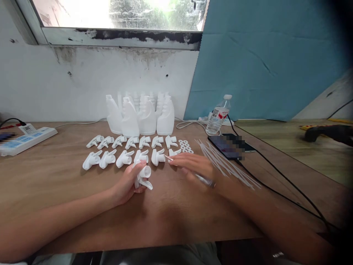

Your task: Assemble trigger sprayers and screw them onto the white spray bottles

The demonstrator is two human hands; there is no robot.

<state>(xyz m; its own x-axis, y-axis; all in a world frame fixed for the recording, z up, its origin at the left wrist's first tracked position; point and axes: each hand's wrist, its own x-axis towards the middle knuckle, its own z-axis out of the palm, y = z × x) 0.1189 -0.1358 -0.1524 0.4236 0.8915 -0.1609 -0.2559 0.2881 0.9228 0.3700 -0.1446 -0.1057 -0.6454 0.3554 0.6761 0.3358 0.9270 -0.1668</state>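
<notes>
My left hand (131, 179) is wrapped round a white trigger spray head (143, 176), its round collar turned toward the right and its trigger pointing down. My right hand (194, 167), slightly blurred, is closed on a slim tool (205, 180) with a silvery rear end; its thin tip points left, and its exact kind is unclear. Just behind my hands lie two rows of white trigger spray heads (123, 159) on the table. One at the right end of the nearer row is partly covered by my right fingers. Small white rings (185, 143) lie beyond that hand.
White empty spray bottles (129, 119) stand against the wall. Thin white tubes (220, 158) lie to the right, beside a phone (224, 147) with black cables. A water bottle (217, 117) stands behind it. A power strip (30, 141) sits far left, a black tool (328, 134) far right.
</notes>
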